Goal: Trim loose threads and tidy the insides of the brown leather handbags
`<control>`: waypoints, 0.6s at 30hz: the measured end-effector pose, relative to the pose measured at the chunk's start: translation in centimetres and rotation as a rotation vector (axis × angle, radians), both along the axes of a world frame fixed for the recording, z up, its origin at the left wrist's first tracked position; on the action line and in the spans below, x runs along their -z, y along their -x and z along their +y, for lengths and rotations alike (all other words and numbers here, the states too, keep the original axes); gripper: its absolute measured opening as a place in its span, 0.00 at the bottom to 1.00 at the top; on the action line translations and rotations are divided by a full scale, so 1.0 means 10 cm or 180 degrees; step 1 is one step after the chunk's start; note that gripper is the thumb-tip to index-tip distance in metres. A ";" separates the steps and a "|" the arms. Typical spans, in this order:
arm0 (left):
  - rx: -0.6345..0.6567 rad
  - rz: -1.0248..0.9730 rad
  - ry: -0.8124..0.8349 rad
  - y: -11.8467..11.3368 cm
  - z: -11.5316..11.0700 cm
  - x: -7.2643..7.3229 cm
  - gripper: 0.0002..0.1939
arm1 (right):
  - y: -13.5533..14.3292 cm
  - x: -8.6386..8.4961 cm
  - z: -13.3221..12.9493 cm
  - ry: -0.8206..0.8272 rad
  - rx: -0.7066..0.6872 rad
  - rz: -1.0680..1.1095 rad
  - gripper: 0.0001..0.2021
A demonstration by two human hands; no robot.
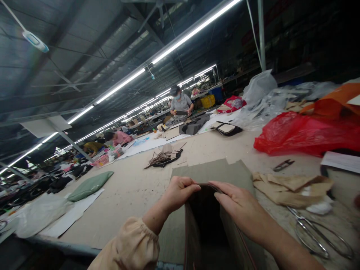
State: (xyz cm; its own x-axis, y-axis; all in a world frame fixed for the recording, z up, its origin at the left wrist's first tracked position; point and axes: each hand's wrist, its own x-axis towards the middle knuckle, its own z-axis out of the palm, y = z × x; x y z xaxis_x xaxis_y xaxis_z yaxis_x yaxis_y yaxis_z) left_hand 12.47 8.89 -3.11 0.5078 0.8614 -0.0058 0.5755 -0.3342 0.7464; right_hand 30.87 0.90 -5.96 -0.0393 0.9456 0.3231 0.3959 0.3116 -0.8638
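Observation:
Both hands hold the far rim of a dark brown bag body (191, 234), whose mouth opens toward me and whose inside is in deep shadow. My left hand (180, 191) is closed, thumb and fingers pinching the rim on its left. On the right, my right hand (239, 204) grips the same rim, thumb inside and fingers over the outer face. Under the bag lies a grey-green sheet (215, 170) on the table. Scissors (312, 228) rest to the right of my right hand, beside a crumpled tan cloth (292, 187).
Small thread snips (283, 165) and a red plastic bag (309, 133) lie to the right. Ahead is a pile of cut strips (165, 155); a green padded piece (90, 185) sits left. Across the table (126, 191), a co-worker (181, 101) handles dark material.

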 end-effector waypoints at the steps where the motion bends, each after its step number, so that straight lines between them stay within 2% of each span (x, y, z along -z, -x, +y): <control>1: 0.0032 -0.0142 0.0245 0.02 0.01 -0.01 0.14 | 0.00 0.00 0.00 -0.0003 0.0000 -0.0020 0.20; 5: 0.0412 -0.0539 0.1394 0.10 0.06 -0.06 0.22 | 0.00 -0.01 -0.02 0.0015 -0.0046 -0.0051 0.20; 8: 0.0596 -0.0656 0.1712 0.16 0.07 -0.08 0.29 | 0.00 -0.01 -0.02 0.0027 -0.0059 -0.0036 0.20; 12: 0.0483 -0.0868 0.1567 0.18 0.02 -0.05 0.26 | -0.01 -0.01 -0.01 0.0039 -0.0062 -0.0041 0.19; 18: 0.0063 -0.0558 0.0625 0.16 -0.07 -0.02 0.17 | -0.02 -0.02 0.00 0.0071 -0.0086 -0.0078 0.20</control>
